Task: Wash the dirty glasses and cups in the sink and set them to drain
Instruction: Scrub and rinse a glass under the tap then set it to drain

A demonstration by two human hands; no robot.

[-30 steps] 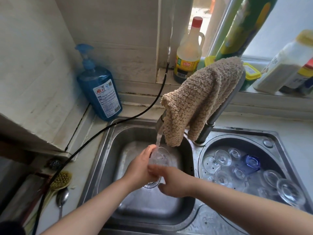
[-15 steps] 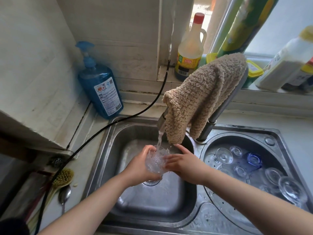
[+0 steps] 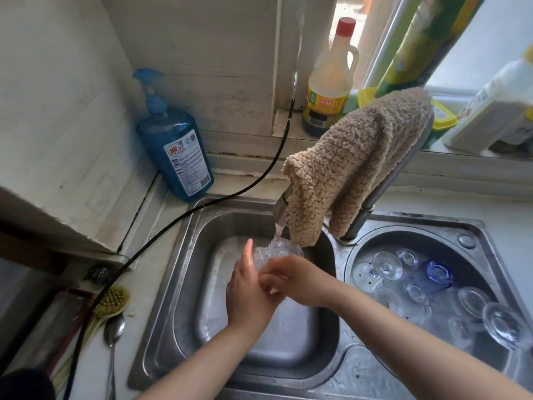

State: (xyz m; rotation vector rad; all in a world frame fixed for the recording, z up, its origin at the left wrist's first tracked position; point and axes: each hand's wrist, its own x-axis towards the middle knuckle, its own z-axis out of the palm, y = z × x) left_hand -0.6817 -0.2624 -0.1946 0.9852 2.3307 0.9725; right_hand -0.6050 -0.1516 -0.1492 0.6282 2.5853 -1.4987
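Observation:
A clear glass (image 3: 278, 251) sits under the running tap (image 3: 281, 210) above the left sink basin (image 3: 184, 284), and water is filling and splashing in it. My left hand (image 3: 248, 295) cups the glass from the left with the thumb raised. My right hand (image 3: 297, 280) grips its lower part from the right. Most of the glass is hidden behind my fingers. Several clear glasses (image 3: 386, 265) and a blue cup (image 3: 437, 274) lie upside down in the round right basin (image 3: 450, 238).
A beige cloth (image 3: 354, 166) hangs over the tap's neck. A blue soap pump bottle (image 3: 173, 145) stands at the back left corner. A black cable (image 3: 202, 204) crosses the counter. A brush (image 3: 111, 303) and spoon (image 3: 113, 333) lie left of the sink. Bottles line the windowsill (image 3: 328, 90).
Both hands have turned the glass mouth-up and lifted it nearer the spout. My right hand has shifted from the side of the glass to its lower part. Water now fills it.

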